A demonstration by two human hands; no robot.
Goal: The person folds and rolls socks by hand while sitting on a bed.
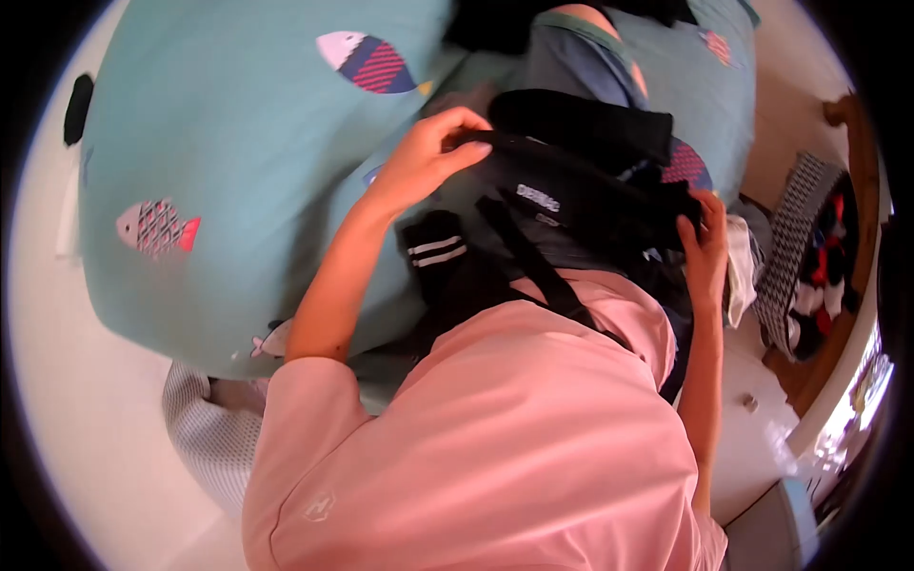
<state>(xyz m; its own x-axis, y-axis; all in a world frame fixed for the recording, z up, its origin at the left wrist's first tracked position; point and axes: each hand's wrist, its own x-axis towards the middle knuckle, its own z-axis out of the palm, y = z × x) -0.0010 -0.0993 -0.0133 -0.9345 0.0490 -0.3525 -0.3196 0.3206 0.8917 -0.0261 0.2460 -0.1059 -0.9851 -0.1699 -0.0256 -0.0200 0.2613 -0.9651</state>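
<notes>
- In the head view, the left hand [440,157] has its thumb and forefinger nearly closed on the left end of the soft black cloth with white lettering [571,195], the other fingers loosely bent.
- The right hand [706,249] is partly curled at the cloth's right end, thumb on the near side and fingertips gathered over the dark fabric.
- Held from opposite ends, the cloth spans the gap between the hands; that wide grip likely stops its middle from bunching up, and the lettering lies in view.
- The cloth is in front of the person's body, over the near part of the teal bedding with fish patterns [228,86], which seems to give loose fabric a surface to rest on.
- A long, narrow black strap [533,257] slants from the near side of the cloth toward the pink short-sleeved shirt [514,428]; where dark fabrics overlap, the strap's attachment cannot be made out.
- Just beyond the cloth lies a thick, dark fabric bundle [590,124], outside both grips.
- To the near left of the cloth, a black fabric piece with two white stripes [435,249] rests on the bedding, away from the fingers.
- At the right, beyond the right hand, a black-and-white patterned fabric container [795,228] holds mixed red, white and dark items [826,276]; its raised sides probably contain them.
</notes>
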